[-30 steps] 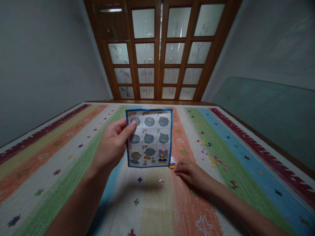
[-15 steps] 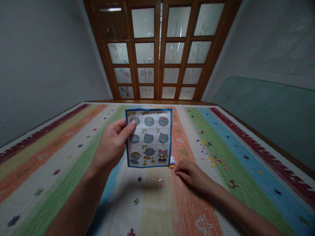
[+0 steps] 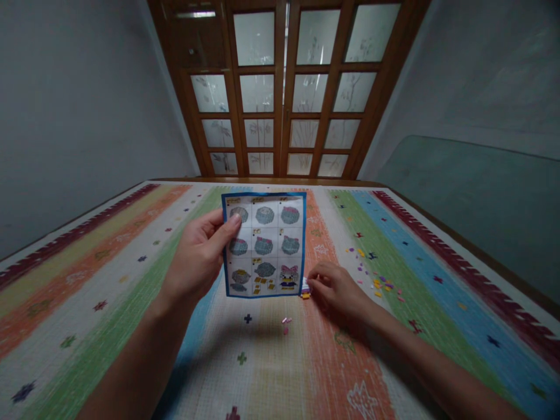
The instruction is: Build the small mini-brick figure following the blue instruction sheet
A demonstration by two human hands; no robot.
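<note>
My left hand pinches the left edge of a blue-bordered instruction sheet, thumb across its front, and holds it upright above the table. Panels on the sheet picture brick-building steps and a finished figure. Just past the sheet's lower right corner shows a small brick model, white, purple and yellow, partly covered by the sheet and by fingers. My right hand is at the model's right side with its fingertips drawn together; what they hold, if anything, is too small to make out. Several pink bricks lie in front of the sheet.
Loose yellow, purple and pink bricks are scattered to the right of my right hand. A striped tablecloth covers the table. Behind the table stand wooden doors with glass panes; a greenish panel leans on the right wall.
My right hand has moved up and slightly away from me, from beside the model's lower right onto its right side. The left hand and sheet have hardly shifted.
</note>
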